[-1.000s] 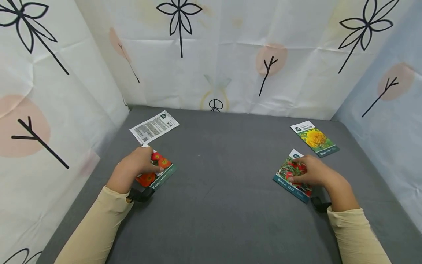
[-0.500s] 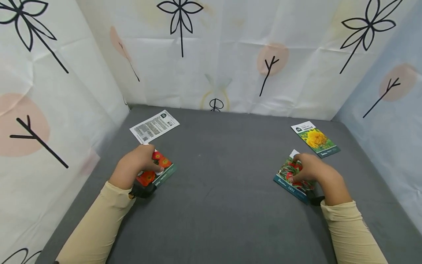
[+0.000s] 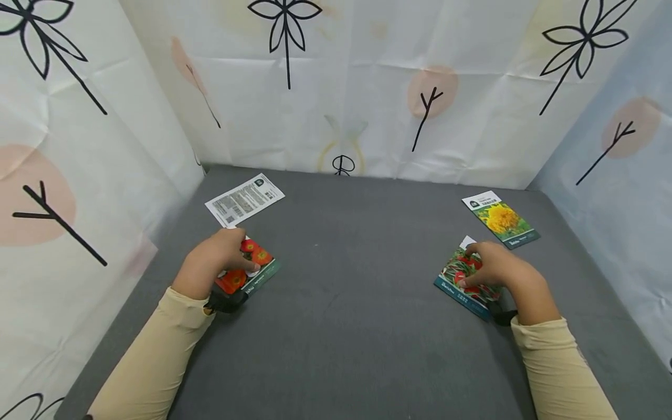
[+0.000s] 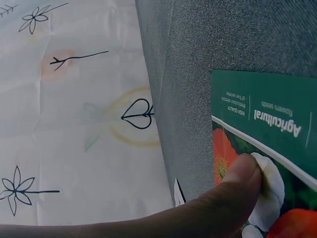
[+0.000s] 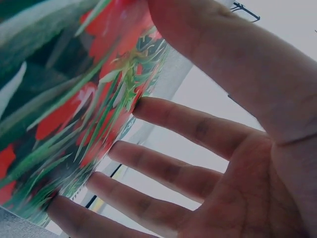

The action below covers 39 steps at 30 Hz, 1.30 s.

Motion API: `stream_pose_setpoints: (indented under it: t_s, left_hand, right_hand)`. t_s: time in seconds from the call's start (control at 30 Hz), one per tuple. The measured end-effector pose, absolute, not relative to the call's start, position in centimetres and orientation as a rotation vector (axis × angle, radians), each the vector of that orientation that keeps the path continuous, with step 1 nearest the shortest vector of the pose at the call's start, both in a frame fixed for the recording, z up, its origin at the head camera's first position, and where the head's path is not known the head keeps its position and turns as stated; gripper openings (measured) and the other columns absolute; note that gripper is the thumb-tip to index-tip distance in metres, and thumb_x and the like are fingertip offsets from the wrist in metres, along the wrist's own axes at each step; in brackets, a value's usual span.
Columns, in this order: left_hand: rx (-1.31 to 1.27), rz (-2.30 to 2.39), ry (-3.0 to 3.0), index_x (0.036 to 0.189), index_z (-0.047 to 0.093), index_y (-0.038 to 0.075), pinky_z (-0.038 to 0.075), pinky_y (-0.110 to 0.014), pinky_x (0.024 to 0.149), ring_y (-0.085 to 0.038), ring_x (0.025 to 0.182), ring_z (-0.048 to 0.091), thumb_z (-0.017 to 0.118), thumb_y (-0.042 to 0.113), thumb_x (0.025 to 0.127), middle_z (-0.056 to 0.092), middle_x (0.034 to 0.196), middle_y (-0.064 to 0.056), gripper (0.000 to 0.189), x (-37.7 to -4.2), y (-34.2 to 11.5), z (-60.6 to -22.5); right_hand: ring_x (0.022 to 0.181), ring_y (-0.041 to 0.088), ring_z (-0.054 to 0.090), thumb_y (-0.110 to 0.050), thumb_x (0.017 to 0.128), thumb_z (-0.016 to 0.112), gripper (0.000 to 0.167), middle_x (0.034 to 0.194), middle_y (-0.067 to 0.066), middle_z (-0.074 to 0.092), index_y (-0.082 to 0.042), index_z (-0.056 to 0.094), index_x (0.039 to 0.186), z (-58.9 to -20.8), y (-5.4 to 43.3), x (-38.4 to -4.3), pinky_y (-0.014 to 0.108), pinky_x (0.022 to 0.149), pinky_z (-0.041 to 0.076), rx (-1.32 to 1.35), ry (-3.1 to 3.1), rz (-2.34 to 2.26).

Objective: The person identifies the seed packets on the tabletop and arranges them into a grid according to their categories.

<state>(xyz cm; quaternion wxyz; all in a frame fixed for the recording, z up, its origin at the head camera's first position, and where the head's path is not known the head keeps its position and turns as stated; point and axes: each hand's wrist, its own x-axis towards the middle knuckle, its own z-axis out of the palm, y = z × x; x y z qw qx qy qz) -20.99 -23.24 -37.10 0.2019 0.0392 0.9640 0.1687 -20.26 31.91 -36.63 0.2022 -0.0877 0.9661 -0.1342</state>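
Note:
On the left of the grey table, my left hand (image 3: pixel 214 260) holds a flower seed packet (image 3: pixel 262 276) with orange blooms and a green band. In the left wrist view the thumb (image 4: pixel 237 184) presses on the packet's printed face, and the other fingers are hidden. Over at the right, my right hand (image 3: pixel 501 268) grips a second seed packet (image 3: pixel 455 295), red-flowered with a blue band. Its thumb lies on the picture, and in the right wrist view bent fingers (image 5: pixel 171 166) meet the packet near its edge.
A white packet (image 3: pixel 244 200), printed side of text up, lies just behind the left hand. Behind the right hand is a yellow-flower packet (image 3: pixel 501 220). Patterned white cloth (image 3: pixel 378 116) walls off the back and both sides of the grey table (image 3: pixel 341 326).
The right hand and wrist have shifted slightly left over the red-flowered packet. The left hand has barely moved, and all packets stay about where they were.

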Motion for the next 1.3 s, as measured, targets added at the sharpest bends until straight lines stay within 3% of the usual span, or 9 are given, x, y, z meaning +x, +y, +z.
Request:
stream_pose_setpoints:
  t_s: [0.6, 1.3]
  left_hand:
    - [0.086, 0.475, 2.684, 0.117, 0.057, -0.007, 0.058, -0.038, 0.071, -0.031, 0.09, 0.066, 0.089, 0.03, 0.085, 0.065, 0.104, -0.021, 0.059, -20.86, -23.01, -37.03]
    - [0.095, 0.465, 2.686, 0.116, 0.057, -0.008, 0.055, -0.038, 0.07, -0.031, 0.089, 0.064, 0.089, 0.03, 0.085, 0.063, 0.101, -0.02, 0.058, -20.76, -22.97, -36.77]
  right_hand:
    - [0.13, 0.06, 0.05, -0.035, 0.081, 0.093, 0.082, 0.143, 0.043, 0.053, 0.012, 0.058, 0.139, -36.85, 32.07, -20.4, 0.072, 0.103, 0.048, -0.271, 2.701, -0.362]
    - [0.126, 0.06, 0.053, -0.032, 0.081, 0.093, 0.081, 0.138, 0.042, 0.057, 0.014, 0.058, 0.138, -36.94, 31.99, -20.46, 0.071, 0.102, 0.05, -0.327, 2.716, -0.338]
